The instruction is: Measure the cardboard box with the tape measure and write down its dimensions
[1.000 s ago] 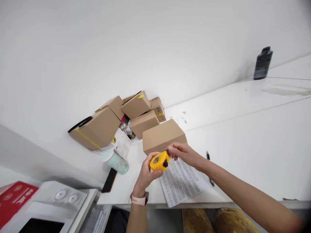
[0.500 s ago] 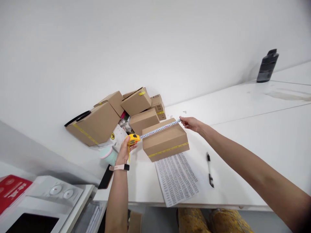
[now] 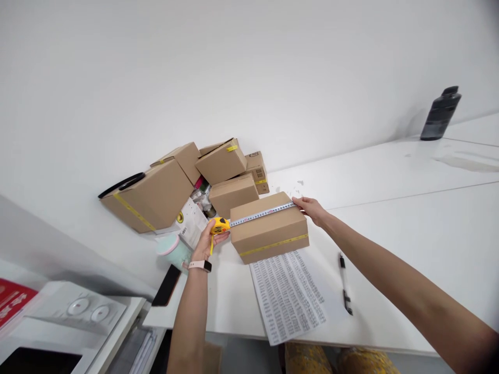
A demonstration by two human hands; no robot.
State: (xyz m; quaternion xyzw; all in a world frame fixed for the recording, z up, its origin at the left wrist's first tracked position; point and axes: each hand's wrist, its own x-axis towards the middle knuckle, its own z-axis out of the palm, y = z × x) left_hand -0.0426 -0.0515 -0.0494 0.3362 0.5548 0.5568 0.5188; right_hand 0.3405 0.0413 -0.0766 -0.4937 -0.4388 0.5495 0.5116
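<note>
Two hands share one tape here: my left hand [image 3: 208, 243] is clamped around the yellow tape measure [image 3: 220, 226], held just off the left end of the cardboard box [image 3: 273, 234], and my right hand [image 3: 312, 209] has its fingertips pressed together on the tip of the blade [image 3: 261, 213] at the box's far right corner. The blade runs along the top of the box near its rear edge, stretched fairly straight, with the printed numbers facing up. The box sits flat on the white bench [image 3: 409, 228], a yellow strip of packing tape along its front face. Its near edge is just beside a printed sheet [image 3: 288, 296] of small figures. A pen [image 3: 345, 283] lies to the right of the sheet, apart from it. Behind and to the left is a pile of boxes [image 3: 156, 195], with a mint tumbler [image 3: 171, 248] and a dark phone [image 3: 167, 285] close to my left wrist, and a dark bottle [image 3: 440, 114] stands well away by the wall. As I judge it, the weak spot is my right pinch: if the tip slips off the corner, the spring would whip the blade back toward my left fingers. The blade also looks slightly skewed to the box edge, which would make any reading run long, and a nudge from my left forearm could tip the tumbler.
</note>
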